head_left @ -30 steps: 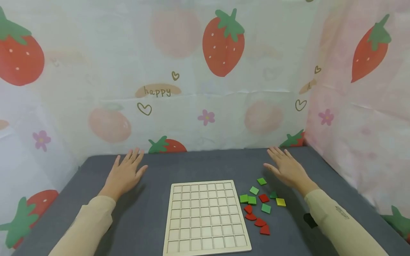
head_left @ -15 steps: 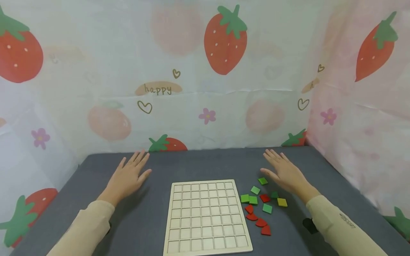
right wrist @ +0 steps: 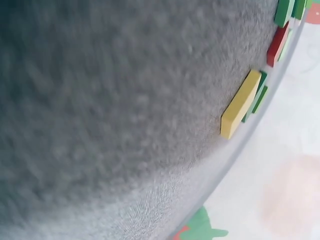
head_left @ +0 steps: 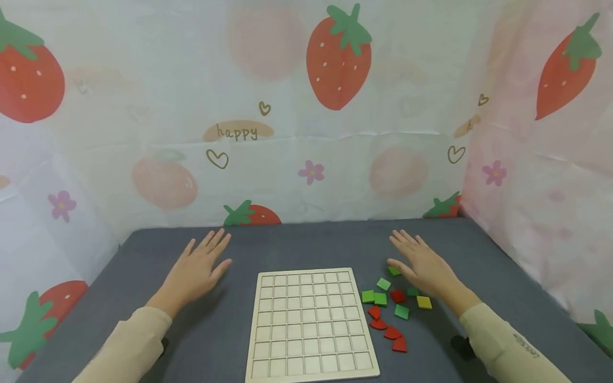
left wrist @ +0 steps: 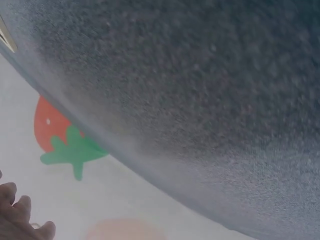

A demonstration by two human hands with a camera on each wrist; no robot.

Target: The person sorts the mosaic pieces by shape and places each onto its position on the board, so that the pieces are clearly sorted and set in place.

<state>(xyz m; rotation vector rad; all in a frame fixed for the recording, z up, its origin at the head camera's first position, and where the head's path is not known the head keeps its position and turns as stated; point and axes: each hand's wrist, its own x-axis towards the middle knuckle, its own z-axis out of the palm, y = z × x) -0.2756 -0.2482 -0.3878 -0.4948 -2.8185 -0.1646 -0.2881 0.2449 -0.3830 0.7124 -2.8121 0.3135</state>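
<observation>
Two hands, both flat and open, backs up: left hand, right hand. Fingers straight and slightly apart, thumbs out toward each other; neither hand has hold of anything. Can't tell if either touches the table.

One board, 7 x 7 cells, between the two forearms, nearer the person than both hands. Looks about square, so no clear long axis; side edges run roughly away from the person, turned a little.

12 tiles, all between board and right forearm or by the right hand: 6 green tiles, 5 red tiles, 1 yellow tile.

Greens: farthest one sits partly behind the right thumb, contact can't be told; dark one close under the right hand; two side by side near the board's edge; other two loose in between. Reds: one among the greens, its edges slanted to the board's; other four strung in a line toward the person, bearing off to the right-hand side. Yellow: just inside the right wrist; its long axis can't be judged, foreshortened.

Two pale sleeves. Strawberry backdrop stands beyond both hands.
</observation>
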